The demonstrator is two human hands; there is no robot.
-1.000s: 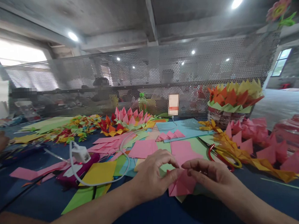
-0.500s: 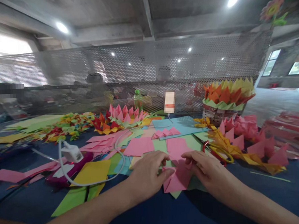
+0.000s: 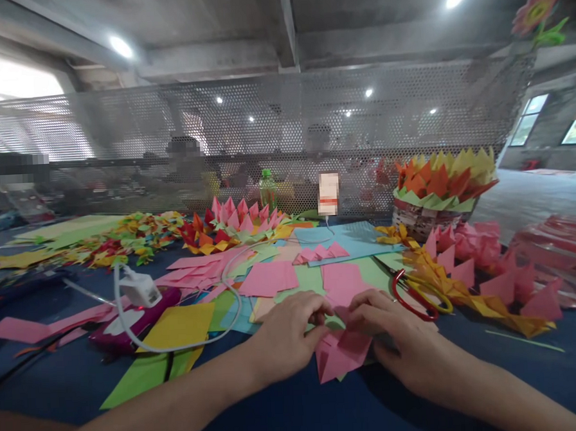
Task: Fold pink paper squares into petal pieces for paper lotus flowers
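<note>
A pink folded paper piece (image 3: 340,355) lies on the blue table (image 3: 298,408) in front of me. My left hand (image 3: 287,334) pinches its left upper edge with curled fingers. My right hand (image 3: 395,338) presses and pinches its right side, fingers bent onto the paper. Both hands meet over the piece near the table's front middle. Flat pink, green and yellow paper sheets (image 3: 267,278) lie just behind the hands.
Red and yellow scissors (image 3: 417,292) lie right of my hands. A white charger with cable (image 3: 138,289) sits on a purple case at left. Folded paper triangles (image 3: 489,276) pile at right, a paper basket (image 3: 436,198) behind them. A perforated metal screen (image 3: 265,146) closes the back.
Both hands have lowered and pressed the pink piece down onto the table, fingers closing in together over its top edge. The view has shifted slightly.
</note>
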